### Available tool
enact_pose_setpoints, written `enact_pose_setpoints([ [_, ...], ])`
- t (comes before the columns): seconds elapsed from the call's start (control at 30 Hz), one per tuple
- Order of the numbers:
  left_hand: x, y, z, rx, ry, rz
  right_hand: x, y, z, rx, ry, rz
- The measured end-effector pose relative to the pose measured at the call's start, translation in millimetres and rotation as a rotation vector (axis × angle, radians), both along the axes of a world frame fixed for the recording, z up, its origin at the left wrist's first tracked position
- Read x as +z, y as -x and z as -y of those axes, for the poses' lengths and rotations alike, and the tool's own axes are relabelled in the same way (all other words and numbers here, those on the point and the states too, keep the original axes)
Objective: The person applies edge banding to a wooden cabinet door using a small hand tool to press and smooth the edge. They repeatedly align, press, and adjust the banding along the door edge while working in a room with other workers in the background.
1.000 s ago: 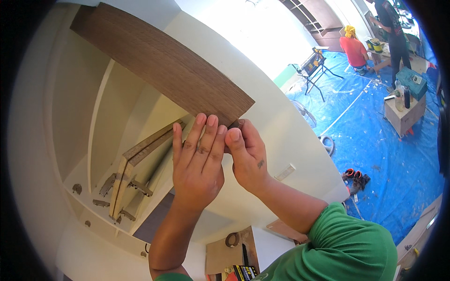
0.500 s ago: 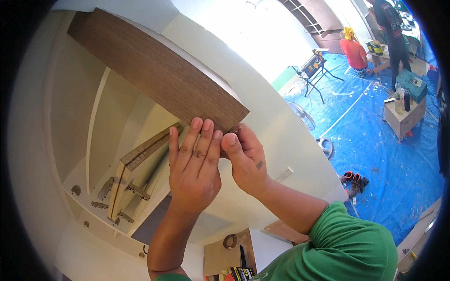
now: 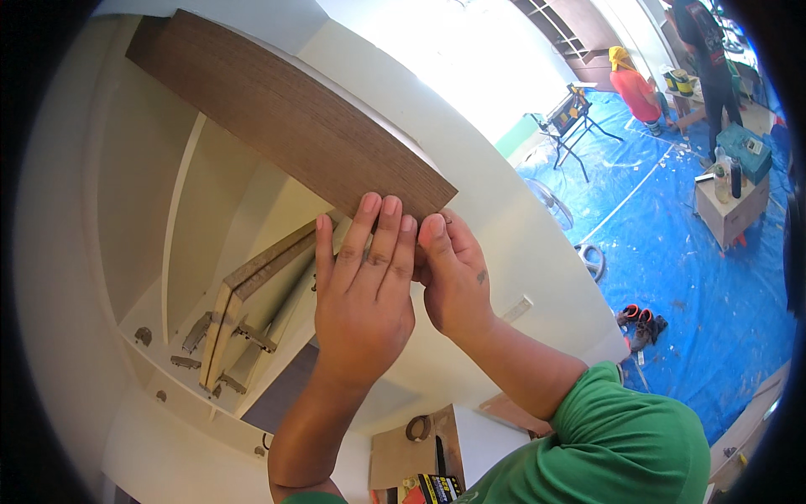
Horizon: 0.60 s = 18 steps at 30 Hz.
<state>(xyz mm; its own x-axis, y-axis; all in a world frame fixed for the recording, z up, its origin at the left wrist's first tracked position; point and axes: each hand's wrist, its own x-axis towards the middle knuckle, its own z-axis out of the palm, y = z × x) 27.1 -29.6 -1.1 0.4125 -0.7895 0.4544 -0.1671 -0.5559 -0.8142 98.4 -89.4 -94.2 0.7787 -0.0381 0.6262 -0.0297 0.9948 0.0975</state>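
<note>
A long dark-brown wood-grain board (image 3: 285, 113) spans the upper front of a cream cabinet (image 3: 151, 227). My left hand (image 3: 363, 302) rests flat with its fingertips on the board's lower edge near the right end, fingers stretched. My right hand (image 3: 453, 286) is beside it at the corner, fingers curled with the thumb up, closed round something small that is mostly hidden. Behind my hands, inside the cabinet, lean cream panels (image 3: 252, 286) with metal hinges (image 3: 256, 336) on their edges.
Blue sheeting (image 3: 655, 235) covers the floor at right, bearing a folding tool stand (image 3: 571, 126), shoes (image 3: 642, 328) and a box (image 3: 726, 214) with bottles and a teal case (image 3: 747, 147). Two people (image 3: 638, 97) work at the back. A wooden unit (image 3: 395, 454) is below.
Both hands have moved slightly up and to the right along the board's lower edge, as the view shifts a little. The people at the back have changed posture slightly.
</note>
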Motion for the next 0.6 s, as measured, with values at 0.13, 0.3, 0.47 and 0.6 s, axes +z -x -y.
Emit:
enact_pose_setpoints([
  [0.13,4.8,0.9,-7.6,-0.068,0.034,-0.075,2.4,10.4,-3.2,-0.128,0.066,-0.106],
  [0.3,0.7,1.0,-9.9,-0.103,0.049,-0.080,1.4,9.8,3.5,-0.156,0.040,-0.063],
  [0.47,-1.0,1.7,-7.3,-0.094,0.045,-0.057,-0.5,9.5,3.9,-0.152,0.025,-0.038],
  [0.6,-0.2,1.3,-4.8,-0.089,0.033,-0.042,-1.3,6.4,3.4,-0.146,0.042,-0.027],
])
